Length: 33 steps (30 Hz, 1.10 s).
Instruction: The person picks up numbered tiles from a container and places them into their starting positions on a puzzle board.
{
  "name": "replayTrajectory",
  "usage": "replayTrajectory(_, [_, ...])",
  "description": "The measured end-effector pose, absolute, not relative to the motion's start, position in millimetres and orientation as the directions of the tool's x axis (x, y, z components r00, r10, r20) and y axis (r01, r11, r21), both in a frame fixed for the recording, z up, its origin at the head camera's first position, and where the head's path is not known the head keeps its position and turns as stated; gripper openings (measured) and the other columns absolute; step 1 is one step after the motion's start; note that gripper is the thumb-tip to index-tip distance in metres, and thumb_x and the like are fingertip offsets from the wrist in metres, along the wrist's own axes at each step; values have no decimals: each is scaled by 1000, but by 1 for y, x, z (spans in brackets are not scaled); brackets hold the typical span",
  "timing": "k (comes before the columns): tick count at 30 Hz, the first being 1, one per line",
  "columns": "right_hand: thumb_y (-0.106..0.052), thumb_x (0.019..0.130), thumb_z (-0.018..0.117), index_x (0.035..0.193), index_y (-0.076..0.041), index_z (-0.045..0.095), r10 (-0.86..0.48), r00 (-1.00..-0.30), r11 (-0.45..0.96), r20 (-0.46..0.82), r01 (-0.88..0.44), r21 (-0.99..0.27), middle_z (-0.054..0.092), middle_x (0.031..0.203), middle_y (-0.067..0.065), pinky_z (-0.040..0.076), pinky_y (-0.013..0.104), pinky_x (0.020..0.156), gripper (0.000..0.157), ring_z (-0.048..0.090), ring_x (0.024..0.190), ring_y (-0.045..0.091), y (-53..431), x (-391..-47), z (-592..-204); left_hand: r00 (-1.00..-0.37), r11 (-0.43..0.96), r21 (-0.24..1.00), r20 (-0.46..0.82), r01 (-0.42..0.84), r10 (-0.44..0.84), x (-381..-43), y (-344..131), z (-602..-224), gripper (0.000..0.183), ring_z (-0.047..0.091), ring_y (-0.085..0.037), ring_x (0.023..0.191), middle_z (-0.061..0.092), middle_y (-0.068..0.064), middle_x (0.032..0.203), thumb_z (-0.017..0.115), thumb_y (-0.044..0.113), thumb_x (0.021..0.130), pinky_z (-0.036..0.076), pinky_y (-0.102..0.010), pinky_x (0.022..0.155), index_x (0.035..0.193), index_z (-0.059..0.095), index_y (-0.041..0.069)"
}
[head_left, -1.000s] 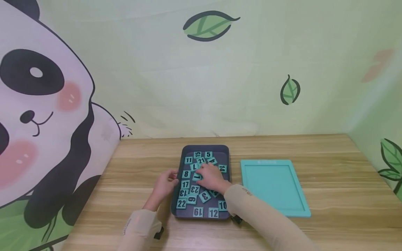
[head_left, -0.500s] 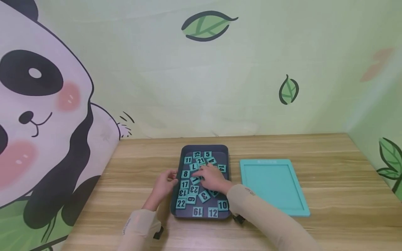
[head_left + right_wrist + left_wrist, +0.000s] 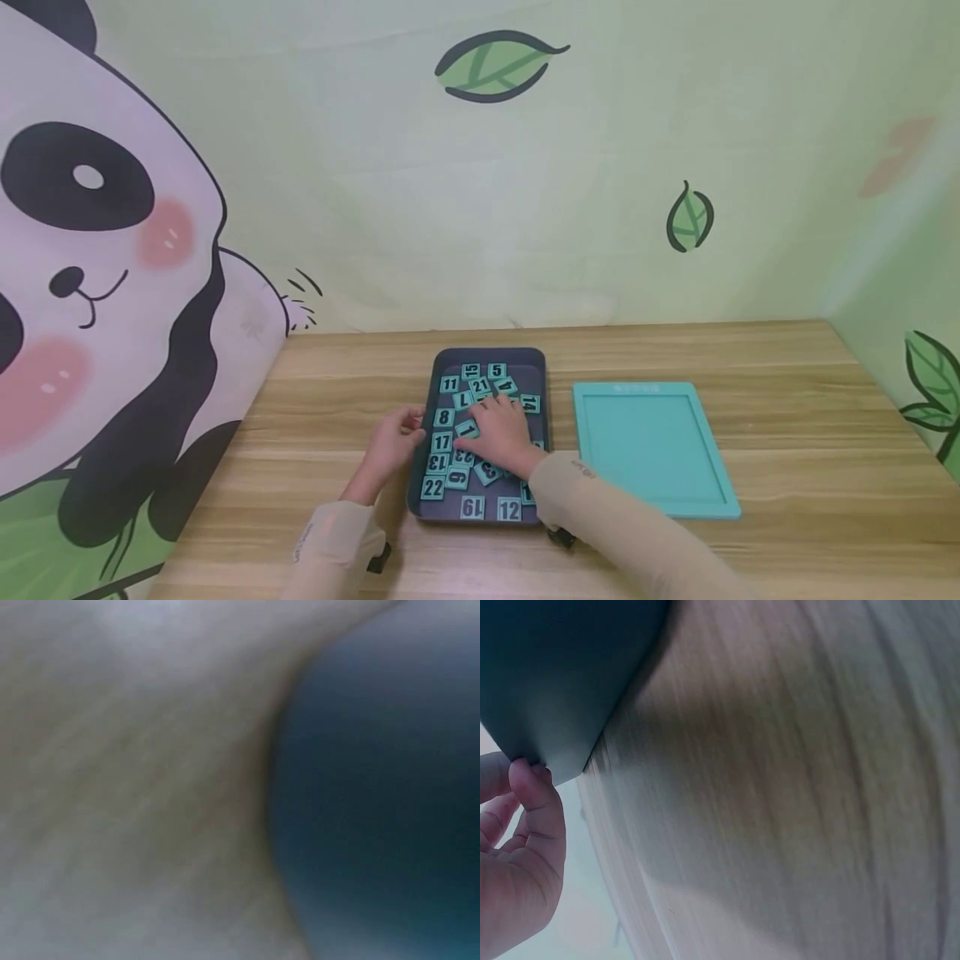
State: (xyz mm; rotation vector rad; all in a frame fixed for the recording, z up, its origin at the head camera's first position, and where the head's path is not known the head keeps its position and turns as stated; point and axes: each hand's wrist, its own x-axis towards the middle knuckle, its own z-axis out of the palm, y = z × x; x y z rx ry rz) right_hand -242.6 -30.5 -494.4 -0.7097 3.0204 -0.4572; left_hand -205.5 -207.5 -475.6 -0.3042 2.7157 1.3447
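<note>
A dark blue-grey tray [image 3: 491,357] holds several teal number tiles, lying flat at mixed angles. At its left side, my left hand [image 3: 393,442] grips the edge; in the left wrist view the thumb [image 3: 534,784] and a finger pinch the wall near a corner. My right hand [image 3: 501,435] reaches in from the right, palm down with fingers spread over the middle tiles. Between its thumb and index finger shows the tile marked 1 [image 3: 467,428]. Tile 23 [image 3: 463,457] is beside the thumb tip. Other tiles are hidden under this hand. The right wrist view shows only the tray's blurred outer wall [image 3: 375,780].
A flat teal frame board [image 3: 652,450] with a raised border lies right of the tray, partly behind the right sleeve [image 3: 637,525]. The wooden table [image 3: 810,433] meets a panda-print wall cloth [image 3: 360,208] at the back.
My right hand's thumb has spread away from the fingers and down over tile 23. Tile 1 has shifted and turned slightly since a second ago. The left hand stays at the tray's edge.
</note>
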Motion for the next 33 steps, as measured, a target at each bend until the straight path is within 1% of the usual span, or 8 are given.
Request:
replayTrajectory(5, [-61,70,57,107,-20,60,-411,-910,864,60,-410,-294,57,101,1,38,40,81,55,44,91,19,-33,-241,-495,-974,593,774,-177,-224,-137,-205,-206,-475,33,57,-22,87,56,-12,100,52,5,86,52,-28,64,118,53,8])
replayTrajectory(9, [-57,73,58,108,-20,60,-407,-912,864,54,-404,-302,57,101,1,38,40,81,51,43,90,19,-33,-240,-493,-981,584,789,-145,-193,-129,-205,-205,-475,33,58,-22,85,56,-14,98,53,3,84,52,-27,60,117,53,5])
replayTrajectory(12, [-51,76,57,111,-23,60,-427,-904,855,41,-418,-306,56,104,1,37,40,81,45,44,91,18,-32,-240,-492,-984,579,796,-129,-177,-123,-205,-205,-475,33,58,-22,84,56,-15,97,53,1,84,52,-27,58,117,53,3])
replayTrajectory(16, [-42,80,58,113,-22,60,-464,-885,828,25,-444,-343,56,107,2,37,41,83,37,46,93,19,-28,-239,-489,-983,578,796,-134,-181,-123,-204,-205,-475,33,58,-22,84,56,-15,98,52,2,84,52,-27,59,117,53,4])
replayTrajectory(22, [-34,81,59,110,-21,62,-520,-853,776,54,-498,-387,58,102,3,38,42,80,32,47,88,19,-22,-240,-485,-981,569,799,-145,-192,-127,-203,-205,-475,33,57,-22,84,55,-14,98,52,2,85,52,-27,59,118,53,4])
replayTrajectory(25, [-32,82,59,111,-21,61,-535,-844,769,47,-509,-387,58,106,4,38,43,85,32,48,93,21,-20,-240,-484,-981,567,801,-145,-192,-127,-204,-205,-475,33,57,-22,83,55,-14,98,52,2,84,52,-27,59,117,53,4])
replayTrajectory(27, [-32,83,57,113,-22,60,-541,-841,770,21,-506,-388,56,113,4,37,46,90,32,47,100,22,-19,-242,-485,-981,568,800,-146,-193,-128,-204,-205,-474,34,57,-21,83,55,-14,98,52,2,84,52,-26,60,118,53,5])
replayTrajectory(33, [-30,82,57,114,-25,59,-570,-822,769,-8,-530,-357,53,120,4,36,47,92,32,46,106,23,-16,-243,-485,-982,570,800,-145,-187,-119,-203,-205,-474,34,57,-21,82,55,-15,98,51,1,84,52,-26,60,118,52,4])
